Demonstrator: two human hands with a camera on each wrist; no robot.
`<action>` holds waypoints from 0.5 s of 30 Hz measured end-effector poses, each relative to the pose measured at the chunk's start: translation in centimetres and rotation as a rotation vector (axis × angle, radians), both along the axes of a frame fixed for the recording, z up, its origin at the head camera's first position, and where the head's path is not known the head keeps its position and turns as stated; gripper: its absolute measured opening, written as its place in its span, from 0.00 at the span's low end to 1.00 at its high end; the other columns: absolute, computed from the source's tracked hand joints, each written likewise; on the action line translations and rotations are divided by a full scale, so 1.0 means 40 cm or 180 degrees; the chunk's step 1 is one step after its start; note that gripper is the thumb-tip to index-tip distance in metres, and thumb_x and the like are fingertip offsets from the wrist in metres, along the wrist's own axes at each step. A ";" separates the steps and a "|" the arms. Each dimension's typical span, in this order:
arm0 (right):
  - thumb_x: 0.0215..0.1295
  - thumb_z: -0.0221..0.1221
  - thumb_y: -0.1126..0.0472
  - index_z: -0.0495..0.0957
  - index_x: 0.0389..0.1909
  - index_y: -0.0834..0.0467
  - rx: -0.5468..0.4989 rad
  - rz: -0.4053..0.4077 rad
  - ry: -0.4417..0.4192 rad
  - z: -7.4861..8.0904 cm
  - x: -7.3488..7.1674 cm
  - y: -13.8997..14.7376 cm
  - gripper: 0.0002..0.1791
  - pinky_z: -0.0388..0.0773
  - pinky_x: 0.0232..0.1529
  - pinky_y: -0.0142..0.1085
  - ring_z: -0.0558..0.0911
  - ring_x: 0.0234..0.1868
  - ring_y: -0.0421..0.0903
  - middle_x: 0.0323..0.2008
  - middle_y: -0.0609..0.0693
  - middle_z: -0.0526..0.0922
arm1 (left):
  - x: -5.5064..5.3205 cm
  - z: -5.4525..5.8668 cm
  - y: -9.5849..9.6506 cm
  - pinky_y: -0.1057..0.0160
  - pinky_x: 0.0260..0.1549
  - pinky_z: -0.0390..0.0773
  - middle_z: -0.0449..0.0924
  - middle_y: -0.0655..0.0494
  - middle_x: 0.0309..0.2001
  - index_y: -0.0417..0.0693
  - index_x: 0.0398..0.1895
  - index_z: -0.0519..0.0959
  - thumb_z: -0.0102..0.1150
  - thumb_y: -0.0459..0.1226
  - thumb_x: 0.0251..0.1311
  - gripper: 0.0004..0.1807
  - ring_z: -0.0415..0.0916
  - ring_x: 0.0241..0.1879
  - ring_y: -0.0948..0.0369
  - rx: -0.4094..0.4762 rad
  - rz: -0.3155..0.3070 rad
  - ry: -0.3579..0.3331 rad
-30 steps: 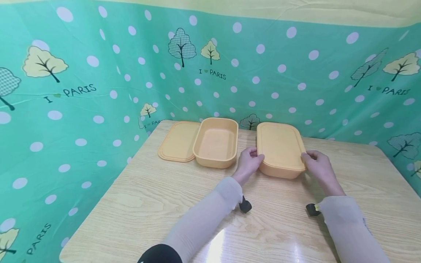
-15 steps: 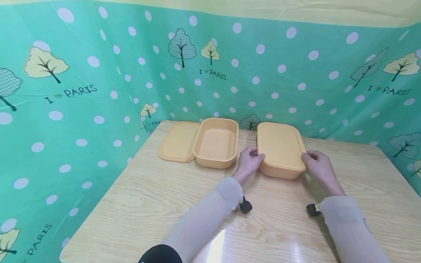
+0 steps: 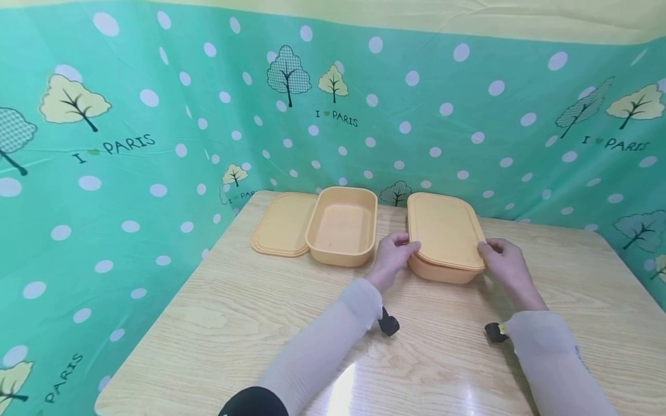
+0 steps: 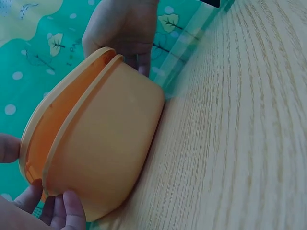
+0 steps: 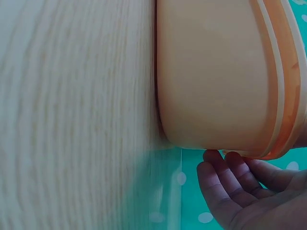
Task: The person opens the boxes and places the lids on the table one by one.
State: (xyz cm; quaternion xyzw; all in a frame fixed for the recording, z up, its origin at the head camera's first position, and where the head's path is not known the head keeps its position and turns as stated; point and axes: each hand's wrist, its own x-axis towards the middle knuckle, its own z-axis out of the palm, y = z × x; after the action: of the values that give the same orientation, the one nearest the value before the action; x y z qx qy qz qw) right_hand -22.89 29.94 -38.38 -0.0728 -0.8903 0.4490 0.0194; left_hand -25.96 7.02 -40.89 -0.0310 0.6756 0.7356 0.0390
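Note:
On the right half of the table stands an orange-yellow food container (image 3: 441, 274). Its lid (image 3: 446, 228) is raised at the near edge, leaving a gap above the rim. My left hand (image 3: 389, 261) pinches the lid's near left corner, thumb on top and index finger under the edge; its other fingers (image 4: 73, 208) touch the container's side. At the near right corner my right hand (image 3: 507, 268) grips the lid, the thumb on its edge. In the right wrist view its fingers (image 5: 218, 187) reach beneath the lid, beside the rim. The container's inside is mostly hidden.
A second container (image 3: 341, 225) stands uncovered to the left. Beside it another lid (image 3: 283, 225) lies flat on the wooden table (image 3: 218, 335). Behind and to the left hangs a green dotted curtain (image 3: 171, 115).
The lid's near edge has risen off the right container, opening a gap below it. My left hand has shifted very slightly upward with it; the left container and its lid have stayed put.

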 end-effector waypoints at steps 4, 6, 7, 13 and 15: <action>0.72 0.38 0.43 0.56 0.67 0.74 0.0004 0.0002 0.0005 0.001 0.001 0.000 0.39 0.72 0.50 0.48 0.69 0.56 0.61 0.59 0.71 0.66 | -0.001 0.001 0.001 0.59 0.39 0.79 0.77 0.59 0.36 0.44 0.45 0.80 0.68 0.39 0.53 0.16 0.75 0.33 0.63 -0.0081 0.0003 -0.0071; 0.72 0.38 0.44 0.56 0.67 0.74 0.0005 0.0012 0.0013 0.003 0.001 0.000 0.38 0.71 0.50 0.47 0.69 0.56 0.61 0.59 0.71 0.66 | 0.000 0.003 0.002 0.61 0.37 0.78 0.77 0.59 0.36 0.44 0.45 0.80 0.67 0.39 0.54 0.16 0.74 0.33 0.63 -0.0106 0.0016 -0.0070; 0.72 0.38 0.44 0.56 0.67 0.74 0.0008 0.0012 0.0009 0.004 0.001 0.000 0.38 0.71 0.50 0.47 0.69 0.56 0.61 0.59 0.71 0.66 | 0.001 0.003 0.002 0.62 0.37 0.78 0.77 0.59 0.36 0.44 0.45 0.80 0.67 0.38 0.54 0.15 0.75 0.33 0.63 -0.0111 0.0022 -0.0068; 0.73 0.38 0.44 0.58 0.66 0.72 0.0038 0.0008 0.0046 0.011 0.005 0.003 0.36 0.72 0.47 0.45 0.69 0.55 0.60 0.59 0.70 0.66 | 0.004 0.005 0.004 0.59 0.39 0.79 0.78 0.59 0.35 0.44 0.44 0.80 0.67 0.37 0.54 0.14 0.74 0.33 0.63 -0.0060 0.0039 -0.0035; 0.73 0.39 0.44 0.59 0.66 0.71 0.0074 -0.0012 0.0101 0.014 0.007 0.003 0.36 0.71 0.47 0.46 0.69 0.55 0.60 0.59 0.69 0.67 | 0.004 0.003 0.003 0.59 0.39 0.79 0.78 0.59 0.35 0.44 0.43 0.80 0.67 0.37 0.54 0.14 0.74 0.32 0.63 -0.0049 0.0041 -0.0029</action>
State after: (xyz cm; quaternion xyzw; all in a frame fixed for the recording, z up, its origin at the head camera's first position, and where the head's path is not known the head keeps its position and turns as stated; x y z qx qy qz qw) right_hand -22.63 30.06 -37.81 -0.0670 -0.8949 0.4397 0.0352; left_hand -25.82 7.15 -40.75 -0.0389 0.6808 0.7304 0.0371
